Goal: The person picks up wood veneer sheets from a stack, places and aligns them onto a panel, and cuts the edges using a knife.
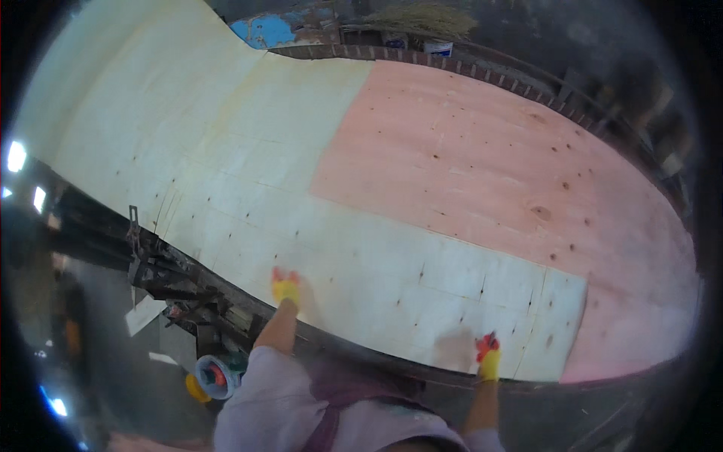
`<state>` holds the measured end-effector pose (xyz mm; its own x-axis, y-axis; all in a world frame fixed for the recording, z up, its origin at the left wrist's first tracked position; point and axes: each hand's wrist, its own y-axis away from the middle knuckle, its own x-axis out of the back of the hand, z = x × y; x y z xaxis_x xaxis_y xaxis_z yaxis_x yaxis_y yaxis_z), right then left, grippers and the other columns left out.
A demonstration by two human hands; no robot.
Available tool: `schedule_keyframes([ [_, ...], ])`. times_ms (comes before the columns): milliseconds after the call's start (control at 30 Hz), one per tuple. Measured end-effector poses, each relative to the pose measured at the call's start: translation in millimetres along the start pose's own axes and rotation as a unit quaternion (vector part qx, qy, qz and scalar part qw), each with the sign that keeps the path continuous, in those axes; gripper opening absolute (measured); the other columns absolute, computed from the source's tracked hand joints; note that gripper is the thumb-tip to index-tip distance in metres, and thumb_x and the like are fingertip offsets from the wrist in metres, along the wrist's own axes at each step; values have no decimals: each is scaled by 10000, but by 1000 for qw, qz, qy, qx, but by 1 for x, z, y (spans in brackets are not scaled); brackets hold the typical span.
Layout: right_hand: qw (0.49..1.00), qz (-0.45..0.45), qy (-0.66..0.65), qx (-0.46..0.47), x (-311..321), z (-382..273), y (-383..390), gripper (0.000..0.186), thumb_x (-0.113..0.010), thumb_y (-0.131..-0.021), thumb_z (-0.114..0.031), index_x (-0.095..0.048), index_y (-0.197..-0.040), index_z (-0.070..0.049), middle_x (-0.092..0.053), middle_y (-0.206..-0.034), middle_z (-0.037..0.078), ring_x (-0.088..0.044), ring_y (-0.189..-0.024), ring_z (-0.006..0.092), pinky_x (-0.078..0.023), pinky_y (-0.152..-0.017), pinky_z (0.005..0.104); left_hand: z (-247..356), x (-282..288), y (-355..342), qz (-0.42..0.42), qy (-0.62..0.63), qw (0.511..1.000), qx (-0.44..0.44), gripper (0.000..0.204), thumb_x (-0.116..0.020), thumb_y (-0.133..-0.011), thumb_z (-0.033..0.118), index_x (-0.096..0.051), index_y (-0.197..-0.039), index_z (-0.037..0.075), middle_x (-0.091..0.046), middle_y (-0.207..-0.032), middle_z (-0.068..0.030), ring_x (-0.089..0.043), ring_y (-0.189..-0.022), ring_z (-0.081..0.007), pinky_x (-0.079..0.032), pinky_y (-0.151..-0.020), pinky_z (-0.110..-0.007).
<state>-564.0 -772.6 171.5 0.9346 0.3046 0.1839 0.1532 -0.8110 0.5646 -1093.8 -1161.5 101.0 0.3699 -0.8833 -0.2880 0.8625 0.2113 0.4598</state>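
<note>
My left hand, in a yellow-and-red glove, is over the pale veneer sheet near its front edge; its blurred fingers look spread, with nothing visible in them. Farther right, my right hand, gloved alike, is at the same sheet near its lower right part; its fingers look bent, and whether they hold anything is unclear. Pink veneer sheets lie behind and right of the pale one, which has cracks and dark knots.
A dark metal rack or machinery runs along the front left edge. Below it stand a pale bucket with red contents and a yellow object. A brick border, a blue sheet and straw-like material are beyond the veneers.
</note>
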Motion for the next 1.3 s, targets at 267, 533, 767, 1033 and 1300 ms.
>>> schedule_keyframes([
  [267, 970, 174, -128, -115, -132, 66, 253, 174, -586, -758, -85, -507, -903, -140, -473, -606, 2, -392, -392, 109, -263, -315, 253, 136, 102, -79, 130, -95, 956, 246, 456, -686, -743, 320, -476, -1113, 156, -526, -1146, -86, -515, -966, -198, -415, -825, -427],
  [533, 987, 91, -123, -40, -235, 2, 300, 360, -661, -768, -204, -528, -1074, -67, -535, -750, -25, -440, -498, 67, -350, -404, 216, 168, 132, -99, -64, -46, 921, 381, 381, -532, -787, 435, -538, -1089, 203, -572, -1097, 12, -547, -977, -201, -426, -784, -388],
  [767, 963, 183, -187, -58, -246, 44, 338, 369, -660, -754, -183, -530, -1079, -65, -548, -722, 4, -473, -502, 96, -373, -431, 240, 203, 105, -120, -52, -173, 855, 487, 594, -614, -667, 467, -452, -1161, 179, -451, -1213, -26, -435, -1075, -245, -467, -712, -419],
  [1033, 908, 272, -302, -101, -233, 161, 422, 196, -443, -897, -246, -529, -1002, -105, -538, -747, -4, -532, -580, 162, -420, -476, 318, 170, 105, -139, 115, -244, 843, 466, 375, -577, -686, 411, -521, -988, 196, -524, -969, -4, -527, -838, -210, -462, -684, -329],
  [1300, 906, 385, -11, 176, -203, 290, 481, 330, -594, -733, -6, -573, -1056, -71, -622, -851, 47, -591, -687, 178, -465, -569, 306, 161, 87, -165, 160, -294, 774, 538, 301, -654, -610, 368, -550, -838, 202, -520, -793, 7, -524, -801, -204, -445, -676, -343],
])
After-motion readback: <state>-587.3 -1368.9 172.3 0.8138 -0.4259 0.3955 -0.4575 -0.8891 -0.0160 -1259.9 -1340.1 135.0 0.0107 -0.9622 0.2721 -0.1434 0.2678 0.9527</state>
